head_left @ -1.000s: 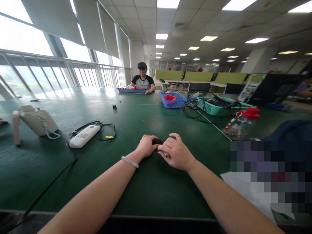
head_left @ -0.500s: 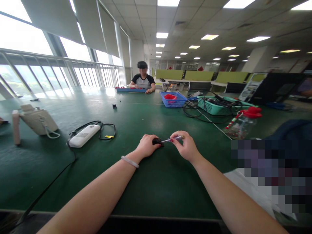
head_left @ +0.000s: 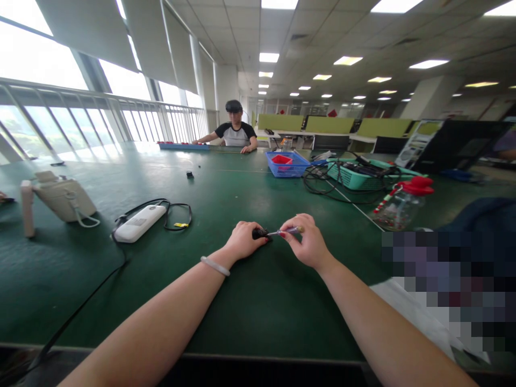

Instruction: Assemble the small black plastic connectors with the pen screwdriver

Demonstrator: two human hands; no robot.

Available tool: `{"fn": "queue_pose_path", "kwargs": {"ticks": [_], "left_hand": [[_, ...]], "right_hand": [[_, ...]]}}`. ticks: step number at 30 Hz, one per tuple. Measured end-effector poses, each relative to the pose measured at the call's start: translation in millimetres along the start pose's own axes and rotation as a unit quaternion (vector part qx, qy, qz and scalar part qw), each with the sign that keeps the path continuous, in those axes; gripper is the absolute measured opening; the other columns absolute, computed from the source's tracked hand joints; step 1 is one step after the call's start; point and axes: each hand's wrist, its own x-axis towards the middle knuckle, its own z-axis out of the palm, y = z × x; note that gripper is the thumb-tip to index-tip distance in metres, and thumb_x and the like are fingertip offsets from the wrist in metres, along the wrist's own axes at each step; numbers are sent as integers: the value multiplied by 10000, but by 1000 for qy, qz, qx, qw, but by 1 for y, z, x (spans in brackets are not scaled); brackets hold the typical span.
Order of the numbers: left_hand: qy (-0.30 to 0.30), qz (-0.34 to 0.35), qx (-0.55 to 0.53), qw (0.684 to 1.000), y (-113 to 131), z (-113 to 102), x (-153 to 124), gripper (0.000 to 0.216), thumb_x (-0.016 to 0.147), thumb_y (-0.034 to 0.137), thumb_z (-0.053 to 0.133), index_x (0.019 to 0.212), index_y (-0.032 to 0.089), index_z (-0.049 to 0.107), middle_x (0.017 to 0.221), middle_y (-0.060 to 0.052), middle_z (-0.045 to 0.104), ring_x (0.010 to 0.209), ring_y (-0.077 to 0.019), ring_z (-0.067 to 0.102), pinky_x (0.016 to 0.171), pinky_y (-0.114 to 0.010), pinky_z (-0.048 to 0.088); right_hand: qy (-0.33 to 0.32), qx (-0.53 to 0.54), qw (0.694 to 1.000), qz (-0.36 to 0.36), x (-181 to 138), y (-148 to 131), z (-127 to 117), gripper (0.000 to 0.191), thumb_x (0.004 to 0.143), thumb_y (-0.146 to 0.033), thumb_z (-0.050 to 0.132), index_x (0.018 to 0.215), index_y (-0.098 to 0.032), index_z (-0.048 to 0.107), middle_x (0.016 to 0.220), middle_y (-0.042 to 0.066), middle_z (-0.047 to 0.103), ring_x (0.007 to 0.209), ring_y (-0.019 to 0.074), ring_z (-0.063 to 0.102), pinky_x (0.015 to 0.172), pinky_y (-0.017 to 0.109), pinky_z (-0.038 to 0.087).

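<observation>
On the green tabletop (head_left: 237, 301), my left hand (head_left: 243, 239) is closed around a small black part (head_left: 258, 234), whose kind I cannot make out. Much of that part is hidden by the fingers. My right hand (head_left: 305, 242) grips a screwdriver (head_left: 297, 229) by its clear purplish handle, with thumb and fingers pressed on it. The metal shaft points left, and its tip meets the right end of the black part. A pale bangle circles my left wrist.
To the left lie a white power bank-like device (head_left: 140, 223) with a black cord and a beige bag (head_left: 66, 199). A blue basket (head_left: 287, 165), a green basket (head_left: 355, 180) with cables and a red-lidded jar (head_left: 401, 204) stand right. Across the table sits a person (head_left: 237, 131).
Both my hands stay almost in place, the right one's fingers shifting slightly on the screwdriver. Across the table, the blue tray has slid left, with the person's arm stretched toward it.
</observation>
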Motion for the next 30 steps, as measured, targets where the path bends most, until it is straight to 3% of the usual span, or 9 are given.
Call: {"fn": "queue_pose_path", "kwargs": {"ticks": [17, 22, 26, 30], "left_hand": [[-7, 16, 4, 1000, -2, 0, 0, 348, 814, 414, 658, 1101, 221, 697, 1115, -54, 723, 1117, -283, 585, 1046, -412, 416], [-10, 17, 2, 1000, -2, 0, 1, 340, 806, 384, 664, 1104, 224, 699, 1109, -52, 725, 1113, -287, 586, 1044, -420, 420], [-9, 19, -1, 1000, -1, -2, 0, 335, 797, 369, 672, 1097, 225, 704, 1096, -54, 728, 1112, -296, 585, 1042, -436, 421], [2, 38, -3, 999, -1, -1, 0, 318, 786, 369, 690, 1071, 233, 719, 1081, -48, 731, 1112, -284, 589, 1049, -432, 416]], "right_hand": [[19, 7, 999, 38, 0, 9, -1, 113, 882, -280, 599, 788, -237, 642, 779, 28, 696, 812, 237, 622, 869, 423, 417], [15, 71, 993, 97, -1, 14, 2, 135, 884, -324, 604, 796, -235, 655, 800, 27, 693, 799, 229, 628, 818, 390, 445], [66, 183, 962, 192, -4, 26, 10, 212, 845, -418, 650, 784, -215, 648, 763, 28, 660, 770, 213, 615, 765, 355, 464], [127, 305, 894, 303, -5, 38, 19, 318, 741, -497, 736, 792, -196, 645, 696, 14, 635, 690, 184, 592, 722, 343, 483]]}}
